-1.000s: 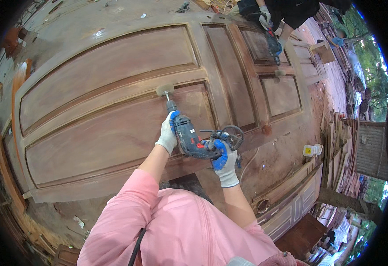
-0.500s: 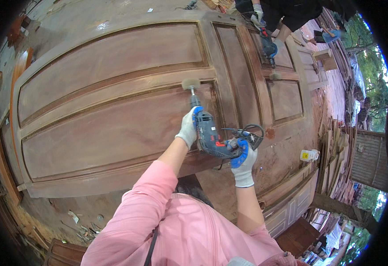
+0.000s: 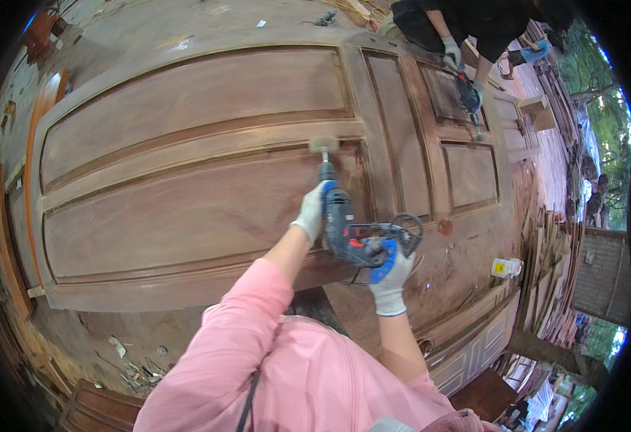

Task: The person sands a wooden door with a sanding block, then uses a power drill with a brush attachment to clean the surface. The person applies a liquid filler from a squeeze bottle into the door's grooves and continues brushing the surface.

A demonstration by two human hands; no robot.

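Both my hands wear white gloves with blue palms and hold one dark blue-grey power drill (image 3: 340,219). My left hand (image 3: 311,211) is closed round the drill's front body. Behind it, my right hand (image 3: 393,272) grips the handle, beside a loop of black cable (image 3: 408,229). A round, pale sanding wheel (image 3: 323,143) on the drill's shaft looks blurred; it is at the moulding along the upper edge of the near long panel. That panel belongs to a large brown wooden door (image 3: 186,137) lying flat before me.
Across the door, a co-worker's gloved hands (image 3: 452,54) hold another drill (image 3: 468,95) over a small panel. A white jug (image 3: 506,268) with a yellow label stands on the ground at the right. Stacked planks (image 3: 542,277) and pale panelled doors (image 3: 477,345) lie nearby. Scraps (image 3: 142,374) litter the lower left.
The view has shifted slightly, so the door sits a little further right and lower. My drill remains at the same moulding, tilted slightly differently. The co-worker's drill has moved further from me.
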